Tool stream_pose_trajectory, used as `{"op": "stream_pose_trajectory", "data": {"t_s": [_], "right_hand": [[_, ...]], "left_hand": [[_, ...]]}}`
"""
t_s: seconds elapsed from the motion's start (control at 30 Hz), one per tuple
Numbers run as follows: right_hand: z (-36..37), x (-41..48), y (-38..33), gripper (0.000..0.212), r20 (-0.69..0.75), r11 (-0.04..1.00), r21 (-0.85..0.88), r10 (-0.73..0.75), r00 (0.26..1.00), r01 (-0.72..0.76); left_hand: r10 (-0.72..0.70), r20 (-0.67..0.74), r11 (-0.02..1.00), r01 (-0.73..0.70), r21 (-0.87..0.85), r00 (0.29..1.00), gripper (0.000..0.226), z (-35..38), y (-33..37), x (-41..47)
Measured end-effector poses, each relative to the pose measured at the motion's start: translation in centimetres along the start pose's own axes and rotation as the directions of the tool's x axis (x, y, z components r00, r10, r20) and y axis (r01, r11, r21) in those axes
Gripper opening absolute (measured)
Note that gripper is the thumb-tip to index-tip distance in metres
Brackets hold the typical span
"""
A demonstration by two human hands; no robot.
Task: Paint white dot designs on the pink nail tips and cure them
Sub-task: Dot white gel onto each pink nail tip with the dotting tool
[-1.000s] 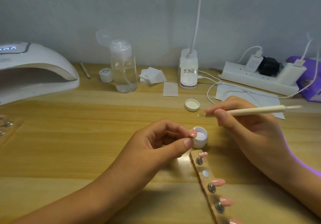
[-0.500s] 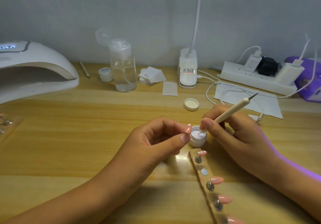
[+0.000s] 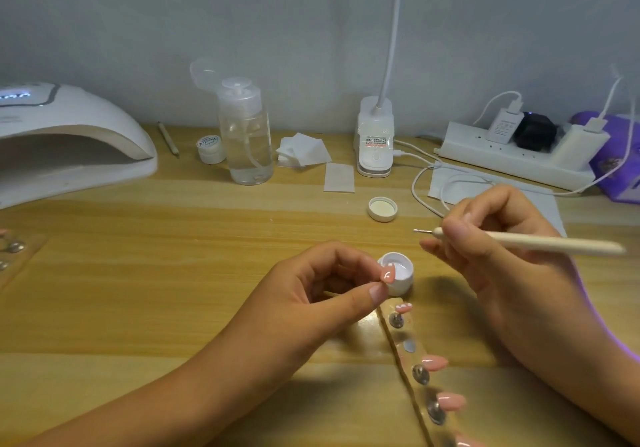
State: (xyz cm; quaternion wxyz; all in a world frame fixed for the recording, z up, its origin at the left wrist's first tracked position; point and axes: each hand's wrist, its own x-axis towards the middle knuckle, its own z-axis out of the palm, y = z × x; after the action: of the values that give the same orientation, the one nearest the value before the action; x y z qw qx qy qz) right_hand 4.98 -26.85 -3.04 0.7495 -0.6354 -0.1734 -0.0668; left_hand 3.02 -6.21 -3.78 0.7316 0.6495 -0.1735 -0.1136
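At the near edge of a wooden table (image 3: 173, 273), pink nail tips (image 3: 434, 362) are seen mounted on a clear strip (image 3: 409, 345). Just beyond, a single nail tip (image 3: 388, 275) is pinched between the curled thumb and forefinger of the left hand (image 3: 311, 290), beside an open white pot (image 3: 403, 278). A dotting pen (image 3: 540, 242) is gripped by the right hand (image 3: 491, 256), its point held clear of the pot. Farther back, a loose lid (image 3: 382, 209), a bottle (image 3: 247, 141), a curing lamp (image 3: 69, 134) and a power strip (image 3: 512, 159) are set before a grey wall (image 3: 311, 30).
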Motion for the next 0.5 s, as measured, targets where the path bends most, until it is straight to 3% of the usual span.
{"op": "stream_pose_trajectory", "data": {"t_s": [0.1, 0.2, 0.5], "right_hand": [[0.4, -0.1, -0.3, 0.018, 0.048, 0.986, 0.142, 0.077, 0.996, -0.083], [1.0, -0.2, -0.5, 0.018, 0.064, 0.961, 0.235, 0.137, 0.989, -0.148], [1.5, -0.7, -1.0, 0.022, 0.124, 0.954, 0.217, 0.184, 0.975, -0.208]], "left_hand": [[0.002, 0.01, 1.0, -0.003, 0.021, 1.0, 0.008, 0.0, -0.1, -0.1], [0.003, 0.029, 0.999, -0.005, 0.042, 1.0, 0.009, 0.1, 0.1, -0.1], [-0.009, 0.014, 0.997, 0.008, 0.073, 1.0, 0.01, 0.3, 0.3, -0.2]]}}
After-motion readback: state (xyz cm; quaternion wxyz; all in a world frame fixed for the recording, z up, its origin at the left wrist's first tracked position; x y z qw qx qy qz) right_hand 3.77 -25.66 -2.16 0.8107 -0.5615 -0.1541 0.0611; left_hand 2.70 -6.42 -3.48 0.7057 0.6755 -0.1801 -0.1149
